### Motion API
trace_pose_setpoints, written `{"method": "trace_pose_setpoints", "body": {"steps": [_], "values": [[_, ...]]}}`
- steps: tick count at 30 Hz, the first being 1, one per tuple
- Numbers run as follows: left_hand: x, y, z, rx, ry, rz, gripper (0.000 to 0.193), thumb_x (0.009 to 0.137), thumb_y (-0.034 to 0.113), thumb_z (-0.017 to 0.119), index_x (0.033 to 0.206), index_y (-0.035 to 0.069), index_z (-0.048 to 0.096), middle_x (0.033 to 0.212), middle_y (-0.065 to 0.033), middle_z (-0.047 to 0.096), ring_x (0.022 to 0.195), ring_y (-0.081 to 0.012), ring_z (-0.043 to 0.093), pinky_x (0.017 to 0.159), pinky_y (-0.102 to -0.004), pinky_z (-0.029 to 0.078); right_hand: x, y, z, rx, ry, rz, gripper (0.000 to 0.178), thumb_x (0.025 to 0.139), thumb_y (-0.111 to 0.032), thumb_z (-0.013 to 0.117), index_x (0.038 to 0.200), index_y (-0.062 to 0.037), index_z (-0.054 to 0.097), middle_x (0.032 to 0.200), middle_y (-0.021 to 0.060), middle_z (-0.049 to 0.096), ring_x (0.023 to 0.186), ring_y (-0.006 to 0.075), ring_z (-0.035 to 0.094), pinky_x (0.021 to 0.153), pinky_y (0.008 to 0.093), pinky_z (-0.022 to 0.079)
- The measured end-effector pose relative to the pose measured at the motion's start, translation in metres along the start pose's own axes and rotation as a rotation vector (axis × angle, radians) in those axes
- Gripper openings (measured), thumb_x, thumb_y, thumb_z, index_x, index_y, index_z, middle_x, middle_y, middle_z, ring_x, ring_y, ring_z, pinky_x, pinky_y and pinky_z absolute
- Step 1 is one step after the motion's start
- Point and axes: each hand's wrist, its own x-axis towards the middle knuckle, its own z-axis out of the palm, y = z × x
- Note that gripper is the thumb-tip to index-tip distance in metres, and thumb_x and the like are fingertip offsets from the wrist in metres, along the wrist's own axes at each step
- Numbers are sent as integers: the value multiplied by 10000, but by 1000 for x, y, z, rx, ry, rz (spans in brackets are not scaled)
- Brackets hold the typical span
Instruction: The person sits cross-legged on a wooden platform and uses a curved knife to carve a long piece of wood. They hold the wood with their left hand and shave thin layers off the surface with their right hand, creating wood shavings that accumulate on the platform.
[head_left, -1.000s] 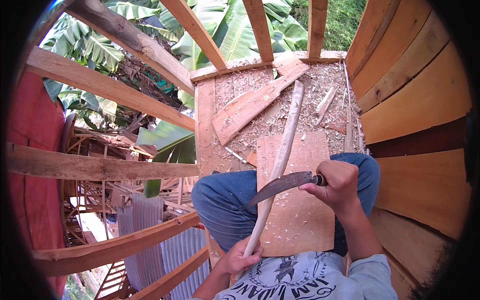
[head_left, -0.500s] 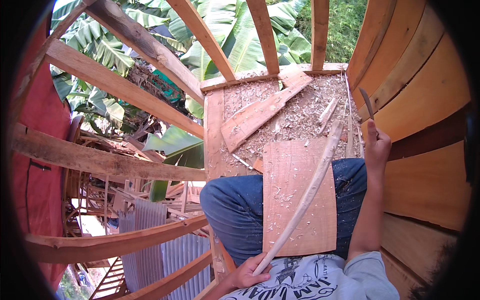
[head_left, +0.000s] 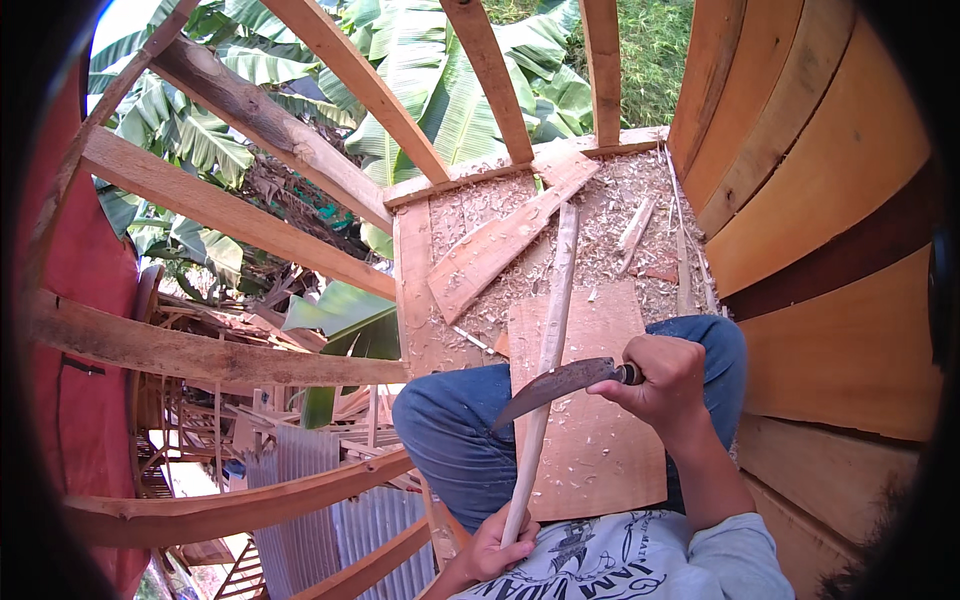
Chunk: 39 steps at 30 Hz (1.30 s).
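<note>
My left hand (head_left: 500, 545) is closed round the near end of a long pale wooden stick (head_left: 545, 400), close to my belly. The stick slants away over a flat board (head_left: 600, 460) on my lap, its far end reaching above the shavings. In my right hand (head_left: 660, 378) is the handle of a large knife (head_left: 560, 385) with a dark, broad, curved blade. That blade lies across the stick near its middle, pointing left; whether the edge touches the wood I cannot tell. Small wood chips dot the board.
Curled shavings (head_left: 620, 225) cover the platform in front of my knees, with a tapered plank (head_left: 515, 235) lying on them. Wooden rails (head_left: 220, 340) stand along the left, above corrugated metal sheets (head_left: 300, 460). A plank wall (head_left: 840, 330) rises close on the right.
My right hand has come down and inward from beside the wall, bringing the knife across the stick. The stick's far end has swung left.
</note>
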Motion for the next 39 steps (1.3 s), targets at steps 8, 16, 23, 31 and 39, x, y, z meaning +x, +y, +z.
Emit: {"method": "trace_pose_setpoints", "body": {"steps": [8, 16, 23, 31, 39], "values": [[2, 0, 2, -16, 24, -19, 259, 883, 192, 576, 899, 58, 356, 658, 10, 353, 478, -35, 339, 407, -178, 260, 5, 14, 13, -18, 17, -17, 653, 667, -656, 656, 503, -71, 416, 444, 57, 357, 379, 226, 434, 385, 333, 332], [-5, -22, -8, 181, -86, 150, 315, 881, 161, 582, 1075, 8, 387, 684, 21, 359, 503, -29, 354, 418, -172, 278, 18, 66, 19, 188, 168, 449, 603, 840, -509, 592, 558, 5, 453, 456, 56, 350, 410, 133, 351, 415, 321, 304], [-14, -10, -18, -204, 131, 21, 254, 881, 133, 576, 873, 79, 328, 677, 8, 369, 446, -30, 348, 392, -182, 263, 4, 60, -30, 174, 106, 475, 585, 862, -479, 592, 589, 26, 478, 453, 73, 345, 425, 137, 329, 426, 333, 275], [-6, -10, -4, 49, -55, -29, 232, 861, 117, 597, 906, 49, 380, 706, 17, 311, 645, -81, 334, 582, -231, 292, 0, 10, -6, 130, 57, 346, 558, 809, -487, 646, 570, -6, 496, 446, 111, 415, 402, 258, 451, 416, 349, 338], [-9, -4, 2, 6, 54, -79, 259, 855, 87, 602, 876, 65, 344, 703, 11, 301, 609, -80, 330, 549, -235, 296, -8, -1, -28, 236, 2, 235, 577, 799, -529, 637, 555, -26, 492, 444, 91, 417, 386, 256, 428, 394, 343, 318]]}}
